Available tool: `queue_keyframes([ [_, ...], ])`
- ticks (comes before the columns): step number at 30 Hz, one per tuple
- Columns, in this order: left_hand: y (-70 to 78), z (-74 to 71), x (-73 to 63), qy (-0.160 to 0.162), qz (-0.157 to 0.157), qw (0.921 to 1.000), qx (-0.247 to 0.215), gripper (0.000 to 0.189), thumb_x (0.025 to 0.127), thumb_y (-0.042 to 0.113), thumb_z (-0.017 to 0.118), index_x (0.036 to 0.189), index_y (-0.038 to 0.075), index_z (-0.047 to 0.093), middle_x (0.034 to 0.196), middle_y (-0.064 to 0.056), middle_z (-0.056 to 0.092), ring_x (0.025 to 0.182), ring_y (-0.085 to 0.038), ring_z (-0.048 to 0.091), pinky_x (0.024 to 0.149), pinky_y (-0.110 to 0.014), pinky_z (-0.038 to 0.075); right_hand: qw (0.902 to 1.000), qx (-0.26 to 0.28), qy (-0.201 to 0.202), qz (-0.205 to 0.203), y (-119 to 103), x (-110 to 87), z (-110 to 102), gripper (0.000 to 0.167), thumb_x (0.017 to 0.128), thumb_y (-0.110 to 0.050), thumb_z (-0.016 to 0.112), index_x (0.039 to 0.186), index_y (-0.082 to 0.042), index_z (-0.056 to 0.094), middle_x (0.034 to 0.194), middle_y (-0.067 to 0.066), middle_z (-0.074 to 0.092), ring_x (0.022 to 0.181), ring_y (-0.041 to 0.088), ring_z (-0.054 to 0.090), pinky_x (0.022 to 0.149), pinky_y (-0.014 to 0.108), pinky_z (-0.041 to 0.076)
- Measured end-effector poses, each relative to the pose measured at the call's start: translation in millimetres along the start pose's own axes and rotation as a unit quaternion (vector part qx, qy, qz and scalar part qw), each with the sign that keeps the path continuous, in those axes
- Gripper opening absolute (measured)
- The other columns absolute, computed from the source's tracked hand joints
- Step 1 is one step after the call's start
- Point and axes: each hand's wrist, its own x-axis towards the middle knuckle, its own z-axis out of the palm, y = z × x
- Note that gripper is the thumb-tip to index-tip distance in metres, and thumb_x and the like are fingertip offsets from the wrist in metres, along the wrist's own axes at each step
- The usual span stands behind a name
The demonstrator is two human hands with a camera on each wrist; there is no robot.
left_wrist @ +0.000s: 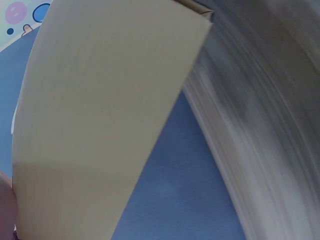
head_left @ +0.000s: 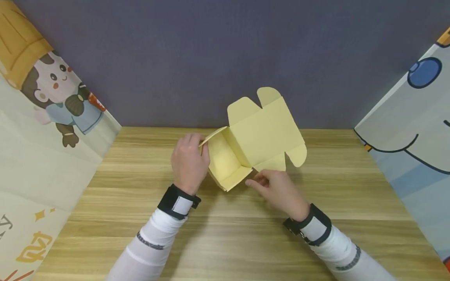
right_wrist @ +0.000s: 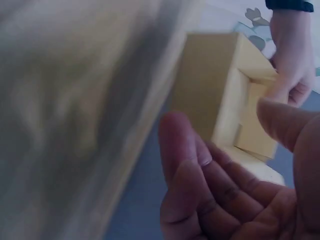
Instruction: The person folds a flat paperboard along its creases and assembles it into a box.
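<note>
A pale yellow cardboard box point(head_left: 225, 157) is tilted over the table, its inside facing up. Its lid point(head_left: 266, 131) is folded back to the far right, with rounded flaps spread at the edges. My left hand point(head_left: 190, 160) grips the box's left wall between thumb and fingers. In the left wrist view a flat outer side of the box point(left_wrist: 110, 100) fills much of the picture. Near the front right corner, beside a lower lid flap, is my right hand point(head_left: 281, 193). The right wrist view shows its fingers loosely bent and the thumb apart, holding nothing.
A wood-grain table point(head_left: 225, 242) lies under the hands. Behind it stands a dark blue-grey backdrop point(head_left: 197, 58). Printed cartoon panels rise at the left point(head_left: 45, 164) and the right point(head_left: 397, 128).
</note>
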Motion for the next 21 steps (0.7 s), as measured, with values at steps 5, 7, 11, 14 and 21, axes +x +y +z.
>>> queue_keyframes([
  [5, -0.4, 4.1, -5.7, 0.005, -0.007, 1.0, 0.0, 0.008, 0.095, 0.005, 0.073, 0.102, 0.002, 0.073, 0.098, -0.014, 0.073, 0.083, -0.033, 0.067, 0.068, -0.045, 0.058, 0.9989, 0.041, -0.005, 0.022, 10.1, 4.6, 18.9, 0.04, 0.101, -0.054, 0.07, 0.098, -0.014, 0.073, 0.073, -0.007, 0.067, 0.062, 0.008, 0.059, 0.058, 0.029, 0.05],
  [7, 0.5, 5.3, -8.2, 0.007, -0.007, 1.0, 0.0, 0.008, 0.095, 0.005, 0.073, 0.102, 0.003, 0.072, 0.097, -0.014, 0.072, 0.084, -0.033, 0.067, 0.068, -0.045, 0.058, 0.9981, 0.058, -0.002, 0.023, 11.9, 6.8, 24.0, 0.039, 0.103, -0.053, 0.067, 0.097, -0.014, 0.069, 0.069, -0.006, 0.064, 0.059, 0.011, 0.057, 0.055, 0.029, 0.046],
  [11, 1.9, 7.1, -13.4, 0.01, -0.013, 0.9999, -0.003, 0.012, 0.096, 0.006, 0.071, 0.107, 0.003, 0.074, 0.095, -0.013, 0.07, 0.085, -0.033, 0.067, 0.066, -0.046, 0.058, 0.9911, 0.129, 0.008, 0.031, 13.8, 10.2, 28.6, 0.035, 0.107, -0.038, 0.066, 0.12, -0.005, 0.066, 0.081, 0.005, 0.074, 0.067, 0.021, 0.07, 0.056, 0.028, 0.049],
  [14, 2.5, 8.5, -18.1, 0.005, -0.021, 0.9997, -0.005, 0.021, 0.096, 0.006, 0.07, 0.116, 0.005, 0.076, 0.095, -0.012, 0.068, 0.082, -0.032, 0.065, 0.062, -0.045, 0.056, 0.983, 0.179, 0.022, 0.034, 15.0, 13.3, 27.0, 0.036, 0.108, -0.023, 0.065, 0.133, 0.002, 0.06, 0.091, 0.017, 0.076, 0.076, 0.032, 0.076, 0.055, 0.027, 0.051],
  [21, 4.7, 8.5, -32.0, -0.047, -0.042, 0.9969, -0.048, 0.043, 0.093, 0.004, 0.071, 0.135, 0.008, 0.07, 0.092, -0.011, 0.064, 0.066, -0.023, 0.058, 0.048, -0.037, 0.049, 0.9798, 0.183, 0.071, 0.04, 17.0, 19.2, 15.4, 0.036, 0.107, -0.01, 0.059, 0.138, 0.008, 0.058, 0.119, 0.024, 0.071, 0.104, 0.032, 0.072, 0.08, 0.029, 0.06],
])
